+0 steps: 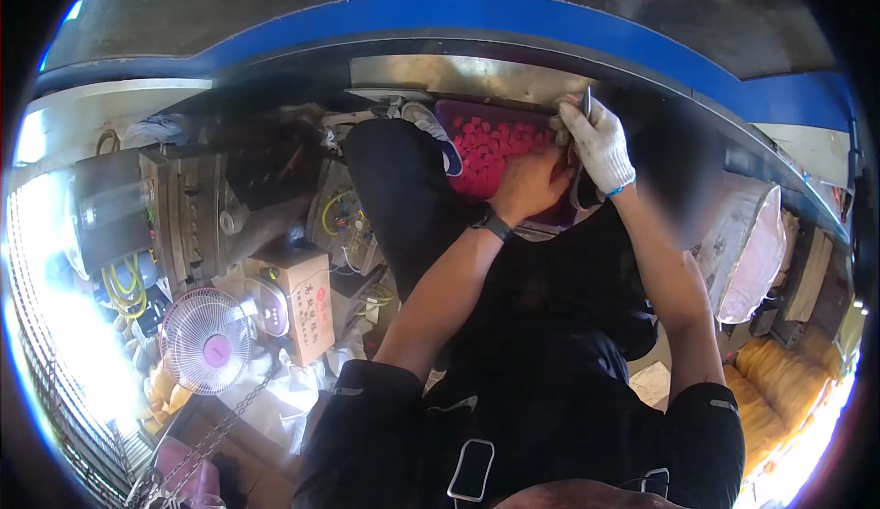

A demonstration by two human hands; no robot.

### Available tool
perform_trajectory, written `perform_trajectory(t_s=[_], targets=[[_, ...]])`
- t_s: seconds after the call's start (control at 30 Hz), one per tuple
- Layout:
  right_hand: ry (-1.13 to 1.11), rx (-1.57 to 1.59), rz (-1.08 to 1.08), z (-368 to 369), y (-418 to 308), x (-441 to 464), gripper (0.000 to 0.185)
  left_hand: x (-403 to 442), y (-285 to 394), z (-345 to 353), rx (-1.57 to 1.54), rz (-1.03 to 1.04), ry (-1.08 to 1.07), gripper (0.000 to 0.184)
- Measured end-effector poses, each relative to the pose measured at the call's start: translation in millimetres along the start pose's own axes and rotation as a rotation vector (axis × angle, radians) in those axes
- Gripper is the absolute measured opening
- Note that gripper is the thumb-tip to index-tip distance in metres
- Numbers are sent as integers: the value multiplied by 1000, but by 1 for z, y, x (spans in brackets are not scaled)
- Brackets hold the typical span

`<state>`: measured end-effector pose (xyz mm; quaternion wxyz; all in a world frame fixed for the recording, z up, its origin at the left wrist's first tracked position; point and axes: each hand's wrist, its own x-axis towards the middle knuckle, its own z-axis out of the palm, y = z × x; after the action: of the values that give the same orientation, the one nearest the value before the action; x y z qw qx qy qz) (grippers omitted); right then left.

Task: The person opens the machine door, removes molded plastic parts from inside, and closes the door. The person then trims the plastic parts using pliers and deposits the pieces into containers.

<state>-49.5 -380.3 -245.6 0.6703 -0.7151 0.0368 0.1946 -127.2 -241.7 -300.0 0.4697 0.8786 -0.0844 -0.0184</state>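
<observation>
My left hand [532,185], bare with a dark watch at the wrist, reaches over a purple basin [445,109]. Its fingers are bent and partly hidden beside my other hand, and whatever they hold does not show clearly. Many small pink-red pieces [490,147] fill the basin between my knees. My right hand [598,142], in a white knitted glove with a blue band at the wrist, is closed around a thin metal tool [588,98]. The tool's tip points up; its kind is too small to make out. Both hands are close together at the basin's right side.
A blue-edged machine or bench [458,12] spans the top. To the left stand a fan [215,350], a cardboard box [310,307] and yellow hoses [128,289]. A pale sack [752,252] and yellow bundles [770,390] lie at the right.
</observation>
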Motion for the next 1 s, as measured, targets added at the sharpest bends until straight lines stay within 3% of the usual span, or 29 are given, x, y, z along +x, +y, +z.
perform_trajectory(t_s=[0.2, 0.4, 0.53, 0.63, 1.0], targets=[[-18, 59, 47, 4, 4, 13, 28, 7, -1, -2, 3, -99, 38, 29], [-120, 49, -56, 13, 13, 14, 31, 9, -9, 4, 65, -157, 52, 24], [-181, -84, -91, 13, 8, 14, 30, 10, -9, 4, 48, -160, 75, 22], [-152, -399, -146, 18, -12, 8, 35, 10, -14, 7, 14, -149, 103, 22], [-238, -363, -134, 13, 22, 18, 39, 11, -26, 13, 8, -196, 114, 18]])
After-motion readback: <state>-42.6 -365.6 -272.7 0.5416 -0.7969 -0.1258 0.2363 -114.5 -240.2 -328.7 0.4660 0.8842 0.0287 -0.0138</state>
